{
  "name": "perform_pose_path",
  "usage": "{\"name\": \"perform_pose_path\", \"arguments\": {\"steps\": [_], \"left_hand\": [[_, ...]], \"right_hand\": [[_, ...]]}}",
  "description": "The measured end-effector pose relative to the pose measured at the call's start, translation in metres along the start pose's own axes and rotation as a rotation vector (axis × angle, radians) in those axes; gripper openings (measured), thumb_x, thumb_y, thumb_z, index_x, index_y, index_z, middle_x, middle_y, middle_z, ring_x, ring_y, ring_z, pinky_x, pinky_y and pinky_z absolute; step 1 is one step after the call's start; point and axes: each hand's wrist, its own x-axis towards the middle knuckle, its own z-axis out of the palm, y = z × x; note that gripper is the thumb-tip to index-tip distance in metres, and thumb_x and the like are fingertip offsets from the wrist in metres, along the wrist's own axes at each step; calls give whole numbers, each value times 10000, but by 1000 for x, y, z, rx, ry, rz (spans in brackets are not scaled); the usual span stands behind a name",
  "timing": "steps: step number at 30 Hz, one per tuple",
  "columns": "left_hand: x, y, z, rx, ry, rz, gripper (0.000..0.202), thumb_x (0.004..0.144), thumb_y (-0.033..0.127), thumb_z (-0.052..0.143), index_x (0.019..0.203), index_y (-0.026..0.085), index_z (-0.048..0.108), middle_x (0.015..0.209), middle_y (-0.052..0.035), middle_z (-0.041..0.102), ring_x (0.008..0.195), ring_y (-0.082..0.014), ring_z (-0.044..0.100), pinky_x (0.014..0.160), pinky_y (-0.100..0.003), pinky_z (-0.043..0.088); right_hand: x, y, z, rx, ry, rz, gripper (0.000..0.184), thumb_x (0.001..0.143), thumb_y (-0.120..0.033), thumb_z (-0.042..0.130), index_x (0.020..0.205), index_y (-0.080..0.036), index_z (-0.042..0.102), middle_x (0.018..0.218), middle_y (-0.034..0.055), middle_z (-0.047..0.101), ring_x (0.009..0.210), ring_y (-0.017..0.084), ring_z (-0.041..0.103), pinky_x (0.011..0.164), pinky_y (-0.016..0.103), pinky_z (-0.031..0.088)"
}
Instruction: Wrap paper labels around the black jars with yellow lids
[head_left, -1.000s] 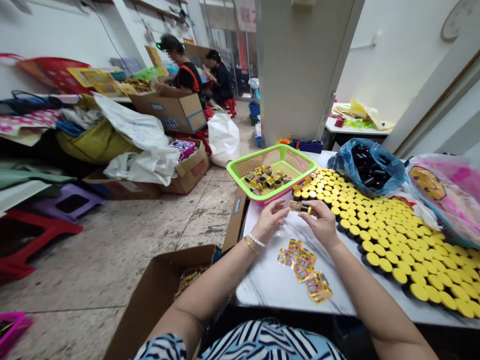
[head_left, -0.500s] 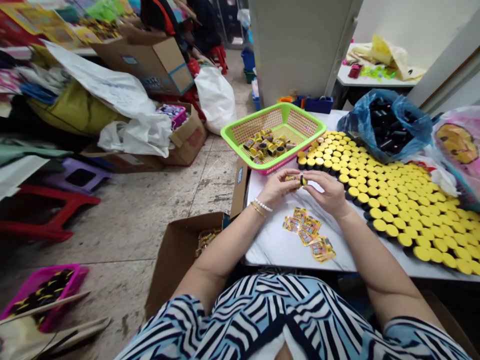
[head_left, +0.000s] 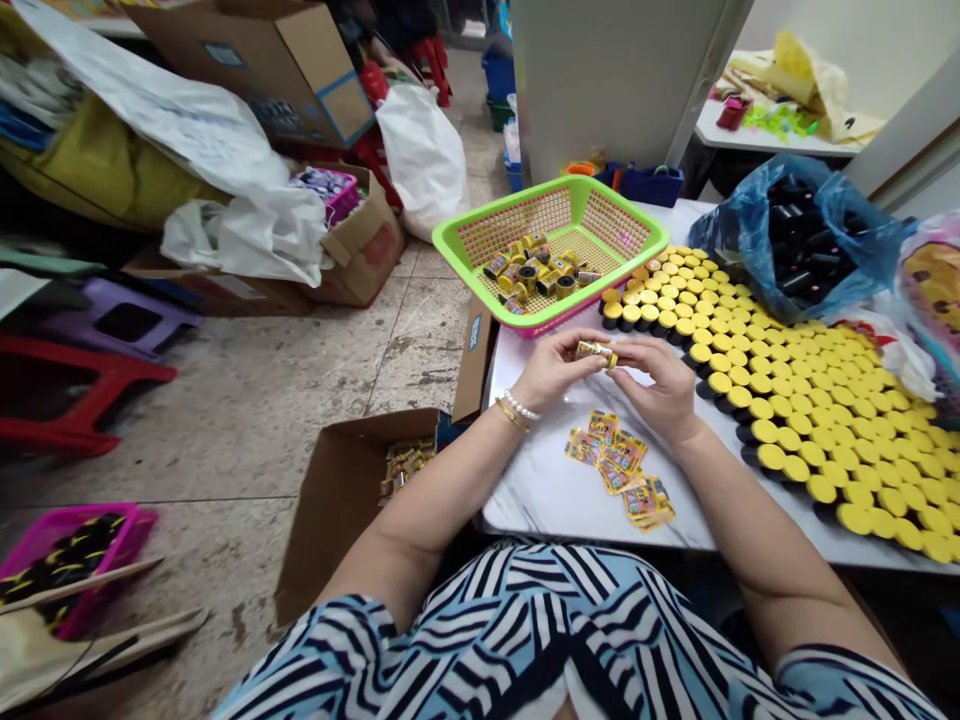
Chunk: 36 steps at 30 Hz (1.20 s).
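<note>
Both hands meet on 1 small labelled cylinder (head_left: 596,353) above the table (head_left: 517,490): the left hand (head_left: 553,370) grips its left end, the right hand (head_left: 660,385) pinches its right end. A second ago only the right hand had it, with the left just beside; now the 2 share it, which probably gives steadier control for turning or pressing it.

Containers, from the left: a magenta bin (head_left: 124,550) on the floor holds black-and-yellow pieces; a cardboard box (head_left: 322,510) beside the table holds many small pieces, too blurred to identify. Next, a green basket (head_left: 579,200) holds a loose heap of yellow-labelled cylinders (head_left: 534,272), some tilted, some lying. Flat labels (head_left: 619,460) lie in overlapping groups on the table, nearer the body than the hands. Rightmost, an open blue bag (head_left: 874,250) is full of black pieces (head_left: 799,235), behind rows of yellow-topped pieces (head_left: 802,410).
</note>
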Motion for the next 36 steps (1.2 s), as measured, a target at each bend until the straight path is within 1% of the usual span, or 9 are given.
{"name": "perform_pose_path", "arguments": {"steps": [5, 11, 14, 17, 21, 25, 29, 32, 36], "left_hand": [[2, 1, -5, 53, -61, 58, 400, 712, 336, 934, 1029, 149, 777, 1024, -81, 785, 946, -174, 726, 882, -296, 551], [0, 1, -2, -97, -16, -98, 491, 747, 402, 903, 1137, 163, 724, 875, -18, 721, 653, -89, 626, 629, -231, 495], [-1, 4, 0, -77, -45, -107, 437, 709, 392, 928, 993, 135, 718, 789, -2, 689, 600, -72, 587, 574, -212, 463], [-2, 7, 2, -109, -89, -225, 403, 738, 445, 899, 836, 124, 675, 673, 3, 643, 526, -63, 540, 482, -192, 388], [-3, 8, 3, -144, -74, -382, 428, 821, 502, 828, 760, 131, 623, 632, 1, 625, 418, -34, 457, 376, -178, 245], [-4, 11, 0, -181, -127, -362, 441, 865, 540, 786, 865, 118, 657, 634, 14, 622, 377, -29, 449, 341, -172, 211], [-4, 12, -4, -182, -161, -332, 482, 848, 575, 792, 900, 115, 661, 664, 13, 644, 347, -14, 424, 314, -164, 193], [-5, 10, -3, -107, -115, -402, 484, 874, 583, 758, 788, 126, 623, 566, 36, 584, 298, -16, 375, 288, -169, 164], [-6, 9, 1, -137, -90, -453, 504, 950, 603, 649, 787, 126, 625, 535, 23, 586, 278, -29, 381, 277, -167, 175]], "right_hand": [[-7, 1, 14, 309, 51, 261, 312, 848, -287, 834, 1152, -273, 766, 1075, 49, 729, 964, 206, 757, 895, 399, 691], [-5, 3, 16, 362, 44, 327, 329, 805, -315, 867, 1109, -259, 756, 1097, 46, 742, 971, 201, 756, 904, 386, 673], [-2, 7, 15, 474, 11, 442, 282, 758, -299, 905, 987, -235, 754, 967, 26, 779, 876, 186, 760, 855, 366, 667], [1, 13, 11, 531, -96, 509, 269, 731, -301, 920, 938, -230, 763, 885, 0, 764, 778, 155, 729, 785, 332, 659], [4, 20, 6, 504, -76, 410, 460, 735, -299, 905, 1172, -326, 763, 1035, -9, 730, 833, 155, 712, 774, 351, 661], [1, 18, 13, 384, -15, 260, 226, 735, -284, 909, 945, -291, 828, 969, 25, 725, 943, 198, 709, 878, 391, 637], [-3, 12, 18, 368, 95, 262, 149, 760, -295, 896, 877, -268, 808, 889, 8, 686, 823, 177, 698, 775, 381, 657], [-2, 7, 15, 330, 60, 236, 142, 801, -301, 864, 924, -268, 800, 957, 19, 686, 833, 177, 701, 721, 355, 654], [0, 2, 11, 212, -2, 165, 173, 796, -282, 869, 956, -269, 804, 1005, 39, 696, 911, 191, 703, 801, 365, 643]]}}
